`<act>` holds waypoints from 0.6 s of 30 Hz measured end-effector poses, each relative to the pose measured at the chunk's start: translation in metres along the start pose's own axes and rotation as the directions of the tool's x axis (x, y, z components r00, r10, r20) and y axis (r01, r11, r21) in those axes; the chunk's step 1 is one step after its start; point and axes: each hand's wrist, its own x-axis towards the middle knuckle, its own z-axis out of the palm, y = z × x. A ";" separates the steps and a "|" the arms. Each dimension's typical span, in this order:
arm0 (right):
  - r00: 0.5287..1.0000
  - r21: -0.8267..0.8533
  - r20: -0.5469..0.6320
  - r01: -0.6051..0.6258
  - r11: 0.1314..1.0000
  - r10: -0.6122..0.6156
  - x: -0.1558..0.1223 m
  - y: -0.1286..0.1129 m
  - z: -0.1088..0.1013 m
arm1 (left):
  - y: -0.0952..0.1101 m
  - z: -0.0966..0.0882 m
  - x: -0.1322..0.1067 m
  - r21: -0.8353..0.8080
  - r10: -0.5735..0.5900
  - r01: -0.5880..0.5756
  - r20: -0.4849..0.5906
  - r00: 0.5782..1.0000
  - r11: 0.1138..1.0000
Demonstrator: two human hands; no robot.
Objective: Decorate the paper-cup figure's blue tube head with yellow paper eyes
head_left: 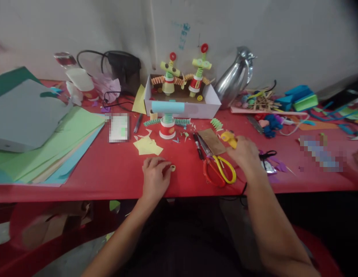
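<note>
Left hand (pixel 156 175) over the near edge of the red table (pixel 109 165), thumb and fingertips pinching a small pale-yellow paper roll (pixel 173 168), round with a dark centre (too small to tell more). Right hand (pixel 245 152) has its fingers wrapped round a yellow glue gun (pixel 229 138), hard and smooth-looking, nose pointing left.

Between the hands: scissors (pixel 209 154), metal blades slightly parted, one loop red, one yellow; black marker (pixel 198 146) just beside the blades; flat brown card (pixel 212 141) behind them.

Beyond the left hand, yellow paper scraps (pixel 147 146), angular, overlapping. Behind those stands a paper-cup figure (pixel 168 129), upright: red-and-white tapered cup, teal accordion-pleated arms, smooth light-blue tube lying crosswise on top. Fine paper clippings around it, plus a pleated green strip (pixel 216 124) to its right.

Open white box (pixel 199 111) at the back, thin-walled, holds two similar figures (pixel 168 80) with orange pleated arms, yellow tube heads and red discs on top. Shiny metal jug (pixel 233 80) leans right beside it. Far left, fanned coloured sheets (pixel 54 142), flat, mostly green and blue.
</note>
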 end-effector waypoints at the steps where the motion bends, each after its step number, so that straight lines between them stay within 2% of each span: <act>1: 0.998 0.059 -0.054 -0.009 0.998 0.013 -0.004 0.000 -0.007 | 0.001 0.001 -0.001 0.003 0.008 -0.008 -0.002 1.000 1.000; 3: 0.992 0.264 -0.121 -0.006 0.964 0.039 -0.017 -0.004 -0.020 | 0.004 0.000 -0.003 -0.010 0.015 -0.015 -0.020 1.000 1.000; 4: 0.993 0.396 -0.110 0.001 0.918 0.046 -0.026 -0.009 -0.025 | 0.005 -0.002 -0.005 -0.027 0.012 -0.013 -0.037 0.999 1.000; 5: 0.997 0.524 -0.067 -0.001 0.852 0.043 -0.036 -0.015 -0.030 | 0.006 -0.006 -0.006 -0.046 0.004 -0.007 -0.057 0.998 0.999; 7: 0.999 0.750 0.039 -0.006 0.661 -0.036 -0.058 -0.031 -0.033 | 0.004 -0.019 -0.006 -0.079 -0.016 0.007 -0.105 0.994 0.997; 9: 0.988 0.818 0.126 -0.050 0.572 -0.094 -0.080 -0.049 -0.028 | -0.007 -0.037 0.001 -0.050 -0.020 0.011 -0.178 0.984 0.999; 11: 0.990 0.865 0.121 -0.067 0.498 -0.077 -0.095 -0.067 -0.016 | -0.030 -0.061 0.018 0.058 0.003 0.015 -0.291 0.957 0.998; 14: 0.995 0.932 0.069 -0.040 0.361 -0.067 -0.106 -0.087 0.006 | -0.075 -0.102 0.053 0.256 0.048 0.072 -0.436 0.899 0.964; 16: 0.996 0.954 0.050 -0.025 0.298 -0.078 -0.109 -0.095 0.017 | -0.105 -0.122 0.071 0.333 0.023 0.150 -0.464 0.885 0.931; 18: 0.994 0.966 0.056 -0.030 0.256 -0.093 -0.110 -0.098 0.027 | -0.127 -0.130 0.080 0.361 0.014 0.177 -0.468 0.884 0.915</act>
